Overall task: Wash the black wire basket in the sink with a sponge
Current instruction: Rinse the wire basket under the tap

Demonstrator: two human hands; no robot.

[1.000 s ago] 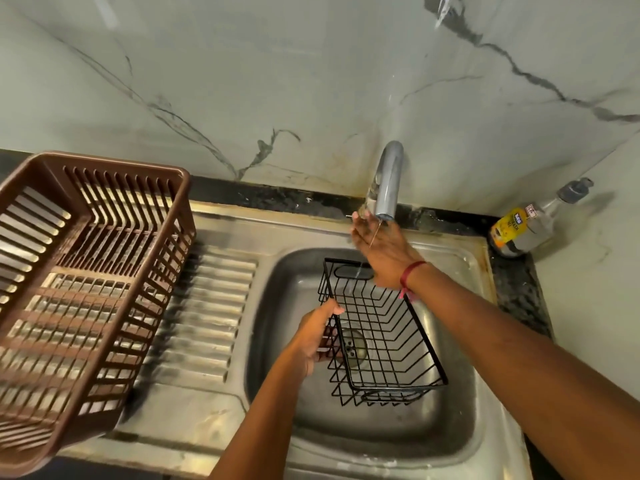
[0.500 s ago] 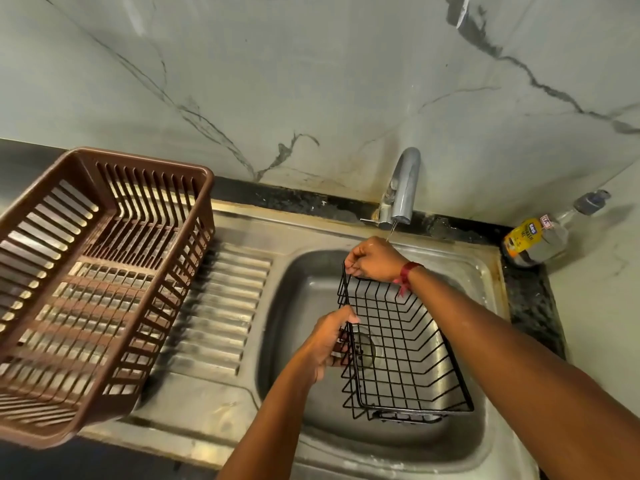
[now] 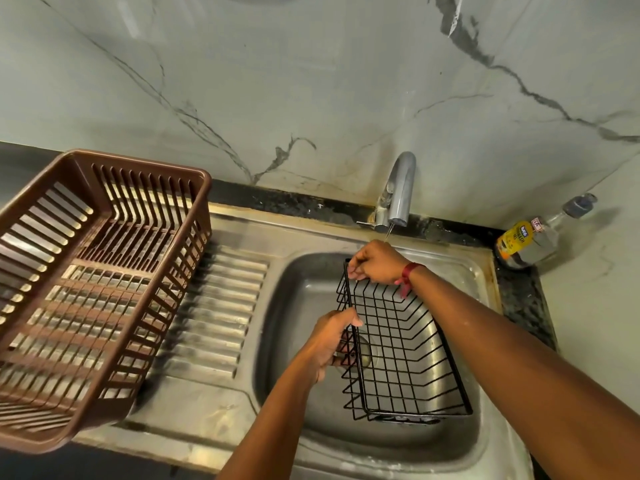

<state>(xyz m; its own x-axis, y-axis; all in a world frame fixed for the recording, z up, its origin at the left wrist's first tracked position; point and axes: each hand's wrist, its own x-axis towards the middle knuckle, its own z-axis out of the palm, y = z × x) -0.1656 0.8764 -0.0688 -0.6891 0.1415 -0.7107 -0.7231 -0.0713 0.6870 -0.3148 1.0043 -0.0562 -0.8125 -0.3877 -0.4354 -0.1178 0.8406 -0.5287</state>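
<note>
— Which step are we on?
— Wetting, I judge; no scrubbing yet. Nearest me, the left hand (image 3: 329, 344) is curled round the basket (image 3: 408, 358) at its left rim, thumb over the top wire. The basket is in the sink (image 3: 294, 306), tilted, near end low in the basin, far end raised. The rack (image 3: 104, 271) is on the drainboard to the left, well apart.
— Other hand?
— The right hand (image 3: 375, 263) grips the far rim, fingers curled over the wire, just under the tap (image 3: 398, 192). A thin thread of water falls on it. A bottle (image 3: 526, 242) stands in the far right corner.
— Sponge?
— None that I can see, in either hand or in the basin.
— Next move?
— One hand has to let go and find a sponge, probably soap from that bottle too. The other then holds wet wire alone, so I'd want a firm grip and the basket rested on the basin floor.
</note>
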